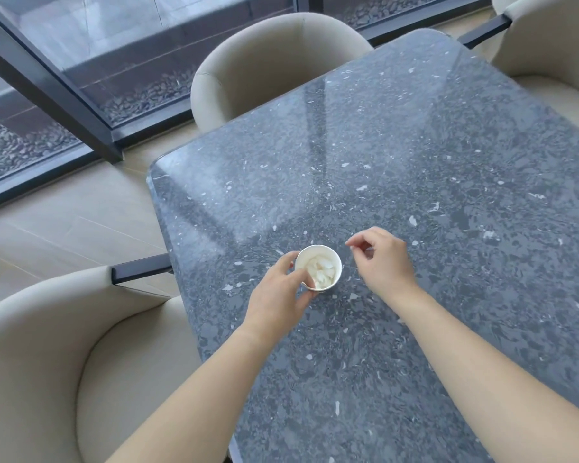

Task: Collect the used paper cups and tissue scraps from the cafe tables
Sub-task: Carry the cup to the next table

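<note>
Tissue scraps fill white paper cup (left hand gripping).

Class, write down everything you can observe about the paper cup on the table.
The paper cup is small, white and round-rimmed, and looks like thin paper. It stands upright on the dark speckled stone-look table, near the edge closest to the person. Crumpled white tissue scraps lie inside. The left hand grips its rim and side; the right hand hovers beside it, not touching.
</note>
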{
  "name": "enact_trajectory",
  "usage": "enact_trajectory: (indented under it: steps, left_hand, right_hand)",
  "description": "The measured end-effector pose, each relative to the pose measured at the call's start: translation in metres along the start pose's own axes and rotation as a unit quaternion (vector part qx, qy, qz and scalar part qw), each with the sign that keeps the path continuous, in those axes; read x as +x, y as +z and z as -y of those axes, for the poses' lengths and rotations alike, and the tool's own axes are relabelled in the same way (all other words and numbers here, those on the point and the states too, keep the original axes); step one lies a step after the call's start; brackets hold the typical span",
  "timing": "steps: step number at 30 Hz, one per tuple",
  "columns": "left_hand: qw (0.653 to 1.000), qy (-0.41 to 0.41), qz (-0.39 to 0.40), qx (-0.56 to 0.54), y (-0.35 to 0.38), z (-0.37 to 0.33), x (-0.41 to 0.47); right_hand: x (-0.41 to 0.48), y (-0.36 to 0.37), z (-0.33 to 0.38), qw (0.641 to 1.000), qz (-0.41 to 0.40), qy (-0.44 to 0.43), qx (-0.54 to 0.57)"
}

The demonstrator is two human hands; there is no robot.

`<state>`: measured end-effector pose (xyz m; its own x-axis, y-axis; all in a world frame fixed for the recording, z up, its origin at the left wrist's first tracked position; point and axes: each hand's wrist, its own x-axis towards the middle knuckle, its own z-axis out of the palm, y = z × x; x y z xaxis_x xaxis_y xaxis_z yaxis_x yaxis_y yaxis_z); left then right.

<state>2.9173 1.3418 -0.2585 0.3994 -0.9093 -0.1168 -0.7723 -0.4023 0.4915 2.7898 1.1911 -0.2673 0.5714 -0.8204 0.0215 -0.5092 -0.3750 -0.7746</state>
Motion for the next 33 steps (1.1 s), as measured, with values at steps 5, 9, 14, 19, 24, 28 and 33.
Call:
enact_trajectory:
  steps: [5,9,14,19,24,28,33]
  left_hand:
    - [1.000,-0.003,-0.021,-0.007,-0.007,-0.013,-0.009]
    - [0.999,0.000,-0.032,-0.024,-0.019,-0.023,-0.028]
    - [0.998,-0.025,-0.042,-0.037,-0.037,-0.021,-0.065]
    - [0.992,-0.031,-0.098,-0.067,-0.058,-0.020,-0.110]
    - [0.985,-0.065,-0.139,-0.074,-0.078,-0.009,-0.165]
    - [0.982,-0.078,-0.161,-0.066,-0.091,0.000,-0.222]
    - [0.960,-0.157,-0.221,-0.075,-0.101,0.013,-0.306]
  right_hand:
    - [-0.031,-0.023,0.052,0.993,-0.013,-0.086,0.077]
    - [-0.055,-0.031,0.065,0.987,0.100,-0.125,-0.013]
    - [-0.080,-0.036,0.076,0.980,0.112,-0.162,-0.035]
    - [-0.112,-0.023,0.100,0.962,0.155,-0.218,-0.048]
    - [-0.144,-0.004,0.134,0.943,0.193,-0.267,-0.054]
    - [-0.180,0.015,0.161,0.915,0.245,-0.315,-0.054]
    - [-0.235,0.045,0.201,0.888,0.267,-0.372,-0.034]
